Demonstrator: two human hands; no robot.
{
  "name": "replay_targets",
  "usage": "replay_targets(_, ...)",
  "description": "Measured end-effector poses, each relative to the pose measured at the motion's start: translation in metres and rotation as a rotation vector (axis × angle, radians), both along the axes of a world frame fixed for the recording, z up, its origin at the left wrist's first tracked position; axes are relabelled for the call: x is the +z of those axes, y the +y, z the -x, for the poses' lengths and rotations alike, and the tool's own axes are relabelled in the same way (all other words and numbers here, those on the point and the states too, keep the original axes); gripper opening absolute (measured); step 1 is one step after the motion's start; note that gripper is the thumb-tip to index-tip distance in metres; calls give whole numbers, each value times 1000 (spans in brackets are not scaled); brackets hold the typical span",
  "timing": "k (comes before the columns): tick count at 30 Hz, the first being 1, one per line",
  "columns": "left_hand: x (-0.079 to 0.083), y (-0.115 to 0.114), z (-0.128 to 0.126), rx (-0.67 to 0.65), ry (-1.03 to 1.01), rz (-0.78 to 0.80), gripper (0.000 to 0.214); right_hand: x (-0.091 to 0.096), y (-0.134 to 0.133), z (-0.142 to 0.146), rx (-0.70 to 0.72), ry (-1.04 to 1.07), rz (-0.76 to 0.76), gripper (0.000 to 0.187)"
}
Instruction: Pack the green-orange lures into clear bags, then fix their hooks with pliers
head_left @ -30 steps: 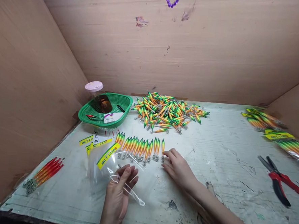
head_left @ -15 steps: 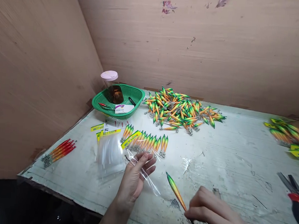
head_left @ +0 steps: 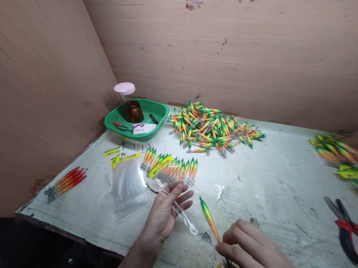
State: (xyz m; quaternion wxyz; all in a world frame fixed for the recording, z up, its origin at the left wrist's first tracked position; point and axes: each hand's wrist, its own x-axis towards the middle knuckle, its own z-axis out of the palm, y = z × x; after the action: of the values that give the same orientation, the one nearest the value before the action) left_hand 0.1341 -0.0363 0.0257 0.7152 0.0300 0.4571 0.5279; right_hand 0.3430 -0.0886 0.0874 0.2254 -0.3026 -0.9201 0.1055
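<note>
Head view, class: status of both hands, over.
Left hand: holding clear BCT LURE bag. Right hand: gripping squid jig by its orange end. Nothing visible between jig and bag.

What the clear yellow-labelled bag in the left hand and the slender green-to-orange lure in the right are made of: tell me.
Bag: likely thin, glossy plastic film; it is see-through with bright glints.
Lure: perhaps hard plastic, smoothly painted, given its even sheen; the core is hidden.

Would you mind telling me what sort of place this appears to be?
It looks like a workbench, perhaps in a fishing-tackle workshop: a heap of green-and-orange lures, a stack of clear bags with yellow BCT LURE headers and a pair of red-handled pliers all lie on it.
</note>
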Motion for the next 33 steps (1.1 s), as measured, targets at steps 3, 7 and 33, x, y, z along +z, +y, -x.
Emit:
replay_targets(3, 3, -1, -3, -80, -14, -23, 37, -9, 4, 4, -48, 10, -65, 23)
replay_targets(7, 6, -5, -6, -171, -27, -58, 38, -17, 10, 11, -69, -19, -200, 23)
replay_targets(33, 12, -16, 23, 74, -146, -64, 42, -40, 66, 29, -396, 254, -49, 14)
